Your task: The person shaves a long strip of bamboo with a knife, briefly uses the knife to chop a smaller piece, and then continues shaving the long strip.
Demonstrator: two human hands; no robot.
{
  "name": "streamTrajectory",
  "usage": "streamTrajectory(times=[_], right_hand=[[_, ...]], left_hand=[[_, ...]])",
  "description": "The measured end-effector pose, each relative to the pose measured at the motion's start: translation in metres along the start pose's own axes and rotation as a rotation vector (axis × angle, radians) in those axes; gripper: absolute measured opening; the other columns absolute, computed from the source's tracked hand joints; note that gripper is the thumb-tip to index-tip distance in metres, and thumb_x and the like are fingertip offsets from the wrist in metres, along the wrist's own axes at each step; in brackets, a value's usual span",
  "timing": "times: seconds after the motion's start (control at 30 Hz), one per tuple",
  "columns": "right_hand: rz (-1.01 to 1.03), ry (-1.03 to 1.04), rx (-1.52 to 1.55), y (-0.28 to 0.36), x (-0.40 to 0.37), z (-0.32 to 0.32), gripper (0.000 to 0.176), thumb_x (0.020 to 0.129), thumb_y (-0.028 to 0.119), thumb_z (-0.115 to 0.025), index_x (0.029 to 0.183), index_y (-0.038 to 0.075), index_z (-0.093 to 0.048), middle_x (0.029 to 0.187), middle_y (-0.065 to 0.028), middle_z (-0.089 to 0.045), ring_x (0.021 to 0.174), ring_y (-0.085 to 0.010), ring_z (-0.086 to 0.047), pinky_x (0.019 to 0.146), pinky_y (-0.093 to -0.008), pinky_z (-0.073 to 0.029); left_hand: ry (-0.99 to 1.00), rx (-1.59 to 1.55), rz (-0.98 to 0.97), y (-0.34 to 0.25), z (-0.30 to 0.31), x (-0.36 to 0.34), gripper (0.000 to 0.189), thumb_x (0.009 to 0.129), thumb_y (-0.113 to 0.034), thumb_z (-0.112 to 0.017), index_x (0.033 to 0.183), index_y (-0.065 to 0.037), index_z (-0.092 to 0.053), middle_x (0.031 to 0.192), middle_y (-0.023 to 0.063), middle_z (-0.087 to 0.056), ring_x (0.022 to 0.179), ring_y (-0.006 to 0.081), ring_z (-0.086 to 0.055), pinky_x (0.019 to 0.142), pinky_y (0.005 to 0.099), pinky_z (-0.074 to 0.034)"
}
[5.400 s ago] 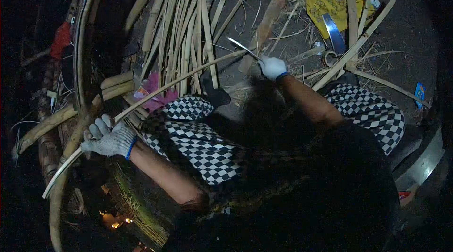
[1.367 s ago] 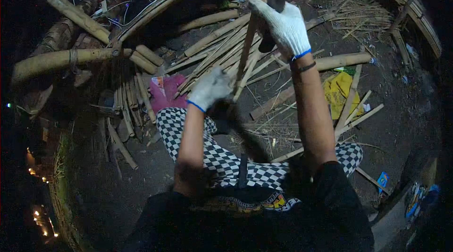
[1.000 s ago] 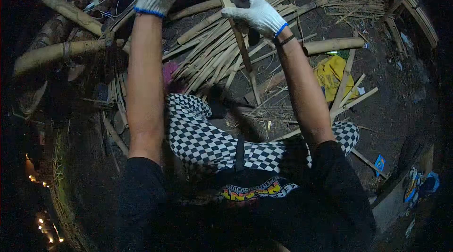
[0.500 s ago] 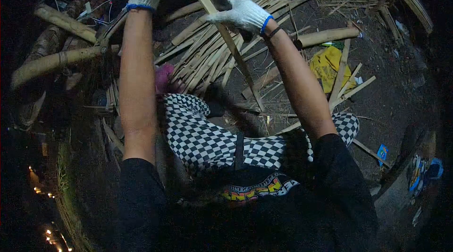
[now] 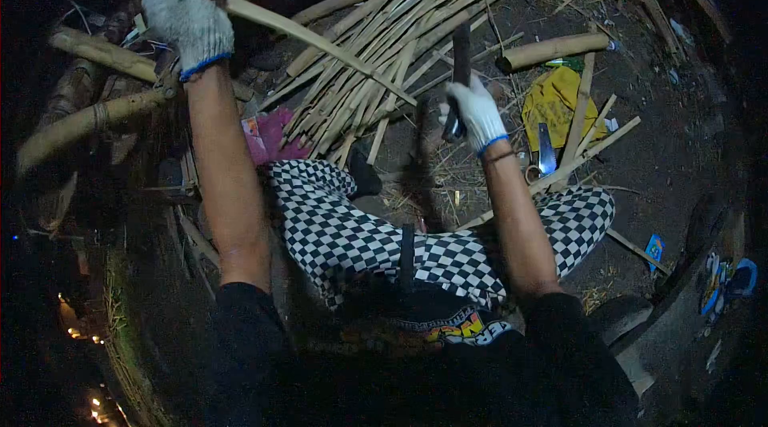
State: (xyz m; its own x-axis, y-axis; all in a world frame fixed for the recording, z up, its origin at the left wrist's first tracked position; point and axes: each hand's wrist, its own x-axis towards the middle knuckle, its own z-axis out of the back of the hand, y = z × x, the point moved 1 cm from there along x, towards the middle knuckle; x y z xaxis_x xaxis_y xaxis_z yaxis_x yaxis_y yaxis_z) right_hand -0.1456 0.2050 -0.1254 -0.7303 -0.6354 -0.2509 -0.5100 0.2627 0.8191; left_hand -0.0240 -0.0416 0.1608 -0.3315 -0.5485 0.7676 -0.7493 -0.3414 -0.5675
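Observation:
My left hand (image 5: 190,15), in a white knit glove with a blue cuff, is closed around a long pale bamboo strip (image 5: 308,37). The strip slants down to the right, its free end over a pile of similar strips (image 5: 384,51). My right hand (image 5: 478,113), gloved the same way, grips a dark-bladed knife (image 5: 462,51) with the blade pointing away from me. Strip and knife are apart. Below the hands are my crossed legs in checkered trousers (image 5: 344,223).
To the right lie a yellow cloth (image 5: 552,107), a shiny blade (image 5: 546,151) and a cut bamboo pole (image 5: 556,51). Thicker poles (image 5: 104,53) lie at the left, near a pink cloth (image 5: 276,135). Small flames (image 5: 76,335) glow at lower left.
My left hand has moved left and lower, swinging the strip to a flatter slant. My right hand has come away from the strip, lower and to the right, with the knife.

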Motion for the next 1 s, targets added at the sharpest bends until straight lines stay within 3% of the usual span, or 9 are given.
streamTrajectory(times=[0.2,0.23,0.3,0.37,0.4,0.43,0.5,0.53,1.0], right_hand=[[-0.173,0.032,0.248,-0.075,-0.013,0.022,0.042,0.085,0.008,-0.054,0.124,0.006,-0.039,0.068,-0.0050,-0.050,0.046,-0.0149,-0.050,0.040,-0.0286,-0.045],[-0.156,0.051,0.170,-0.080,-0.020,0.015,0.057,0.085,0.008,-0.054,0.137,0.006,-0.030,0.065,-0.0051,-0.051,0.046,-0.0138,-0.050,0.039,-0.0279,-0.042],[-0.082,-0.032,-0.044,-0.073,-0.044,-0.011,0.030,0.088,0.007,-0.051,0.117,0.008,-0.047,0.064,-0.0025,-0.050,0.045,-0.0111,-0.047,0.037,-0.0250,-0.038],[0.110,0.026,-0.214,-0.074,-0.051,-0.032,0.047,0.087,0.008,-0.051,0.133,0.008,-0.040,0.064,-0.0031,-0.052,0.044,-0.0097,-0.048,0.036,-0.0257,-0.038],[-0.045,0.090,-0.352,-0.063,-0.060,-0.035,0.055,0.085,0.009,-0.053,0.138,0.008,-0.036,0.079,-0.0101,-0.061,0.059,-0.0160,-0.059,0.050,-0.0299,-0.048],[0.473,-0.021,-0.532,-0.097,-0.043,-0.038,0.054,0.082,0.010,-0.056,0.135,0.008,-0.041,0.100,-0.0170,-0.063,0.082,-0.0228,-0.063,0.073,-0.0314,-0.050],[0.176,0.047,-0.583,-0.085,-0.058,-0.050,0.054,0.081,0.011,-0.057,0.133,0.009,-0.044,0.117,-0.0195,-0.058,0.099,-0.0245,-0.059,0.088,-0.0301,-0.044],[0.323,0.023,-0.535,-0.083,-0.063,-0.056,0.057,0.079,0.019,-0.055,0.134,0.014,-0.041,0.108,-0.0269,-0.058,0.095,-0.0427,-0.058,0.083,-0.0426,-0.047],[0.456,0.118,-0.725,-0.068,-0.081,-0.088,0.050,0.083,0.019,-0.050,0.132,0.012,-0.040,0.082,-0.0266,-0.061,0.078,-0.0438,-0.060,0.072,-0.0509,-0.048]], left_hand=[[-0.215,0.091,0.003,-0.008,-0.004,-0.033,0.015,0.089,-0.016,-0.046,0.096,-0.003,-0.042,0.070,0.0076,-0.044,0.053,0.0160,-0.037,0.047,0.0334,-0.034],[-0.211,0.092,0.016,-0.006,-0.002,-0.036,0.015,0.089,-0.016,-0.046,0.096,-0.003,-0.042,0.070,0.0076,-0.044,0.053,0.0160,-0.037,0.047,0.0334,-0.034],[-0.173,0.145,0.074,-0.003,0.005,-0.039,0.021,0.095,-0.030,-0.037,0.094,-0.009,-0.043,0.072,0.0060,-0.047,0.052,0.0155,-0.035,0.049,0.0324,-0.032],[-0.217,0.279,0.064,-0.003,-0.006,-0.054,0.024,0.096,-0.032,-0.034,0.095,-0.010,-0.043,0.071,0.0056,-0.046,0.052,0.0157,-0.035,0.048,0.0322,-0.032],[-0.233,0.205,0.069,-0.002,-0.004,-0.058,0.019,0.095,-0.025,-0.038,0.097,-0.008,-0.044,0.070,0.0044,-0.042,0.053,0.0148,-0.033,0.047,0.0310,-0.031],[-0.249,0.132,0.072,-0.001,-0.002,-0.061,0.014,0.093,-0.019,-0.042,0.099,-0.007,-0.045,0.069,0.0031,-0.039,0.053,0.0138,-0.032,0.046,0.0298,-0.030],[-0.212,0.030,0.101,0.003,-0.001,-0.071,0.015,0.095,-0.022,-0.039,0.101,-0.011,-0.047,0.067,0.0011,-0.036,0.052,0.0127,-0.030,0.046,0.0283,-0.029],[-0.255,0.059,0.115,0.004,-0.005,-0.078,0.016,0.095,-0.024,-0.038,0.101,-0.013,-0.048,0.067,0.0007,-0.036,0.052,0.0124,-0.030,0.046,0.0278,-0.028],[-0.237,0.074,0.199,0.011,0.011,-0.102,0.029,0.092,-0.037,-0.046,0.080,-0.012,-0.040,0.064,-0.0003,-0.031,0.051,0.0116,-0.027,0.050,0.0277,-0.029]])
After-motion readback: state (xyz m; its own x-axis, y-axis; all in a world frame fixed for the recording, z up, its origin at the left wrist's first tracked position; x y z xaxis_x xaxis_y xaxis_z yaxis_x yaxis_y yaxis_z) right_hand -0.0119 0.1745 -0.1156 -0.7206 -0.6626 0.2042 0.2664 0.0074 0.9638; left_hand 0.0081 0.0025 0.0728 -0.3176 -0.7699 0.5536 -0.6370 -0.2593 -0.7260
